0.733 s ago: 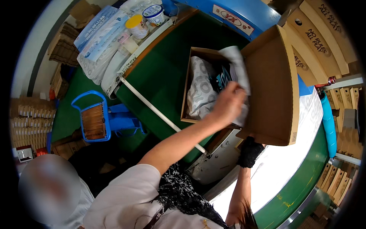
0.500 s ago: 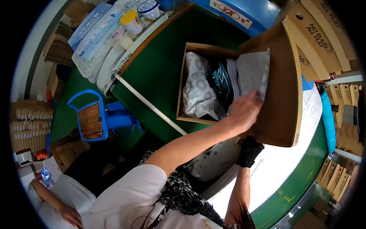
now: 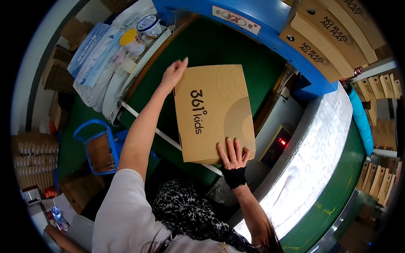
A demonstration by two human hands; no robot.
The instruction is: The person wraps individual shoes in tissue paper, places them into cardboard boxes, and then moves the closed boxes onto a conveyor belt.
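Note:
A brown cardboard shoebox (image 3: 215, 101) lies on the green work surface in front of me, its lid closed over whatever is inside. At the box's far left corner is my left hand (image 3: 173, 76), its fingers stretched out along the edge and slightly blurred. My right hand (image 3: 233, 155), with a black band at the wrist, rests flat on the lid near its near right corner. The fingers of that hand are spread.
A blue machine frame (image 3: 270, 31) spans the far side, with stacked shoeboxes (image 3: 322, 48) to its right. White patterned paper (image 3: 312, 168) is piled at right. Tubs (image 3: 133, 42) stand at far left, a blue-framed rack (image 3: 101, 147) below. Another person's arm (image 3: 63, 240) shows lower left.
The open box, with shoes and patterned paper inside, has been closed and turned. My left hand went from the paper to the far left corner; my right hand moved onto the lid.

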